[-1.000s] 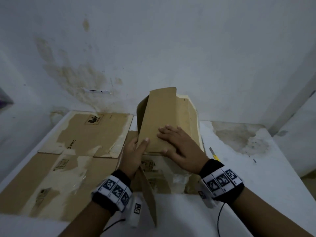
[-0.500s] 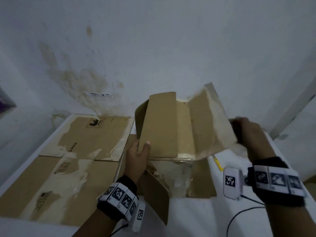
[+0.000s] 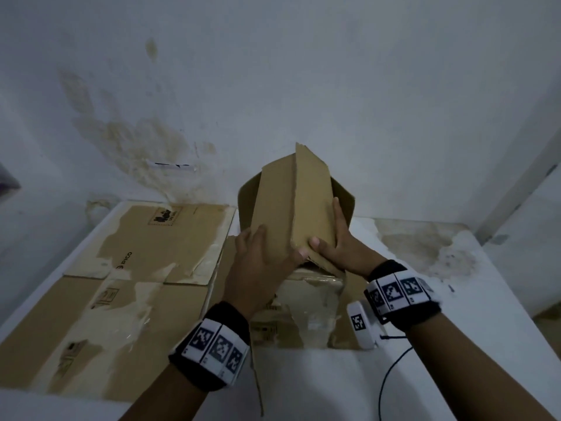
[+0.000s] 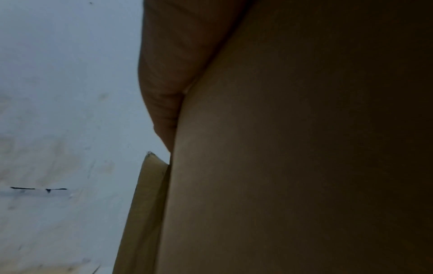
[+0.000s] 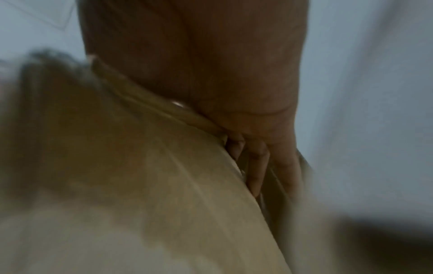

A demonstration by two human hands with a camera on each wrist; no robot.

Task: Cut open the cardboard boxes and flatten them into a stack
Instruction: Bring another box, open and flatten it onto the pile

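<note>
A brown cardboard box (image 3: 306, 302) lies partly flattened mid-table, with two flaps (image 3: 291, 208) standing up and folded against each other. My left hand (image 3: 261, 256) holds the left flap low down, its thumb reaching right under the flap's lower corner. My right hand (image 3: 334, 241) pinches the right flap, thumb on the front face and fingers (image 3: 336, 209) up its right edge. The left wrist view shows a finger (image 4: 164, 83) lying along dark cardboard (image 4: 281, 166). In the blurred right wrist view, fingers (image 5: 255, 166) press against a cardboard edge (image 5: 164, 166).
A flattened, tape-scarred cardboard sheet (image 3: 127, 278) covers the left half of the white table (image 3: 455, 284). The stained wall (image 3: 273, 86) stands close behind. A black cable (image 3: 391, 375) trails from my right wrist over the table's near right part.
Half a second ago my right hand held the right flap swung out to the right. It has since folded that flap back in against the left flap. My left hand has stayed on the left flap.
</note>
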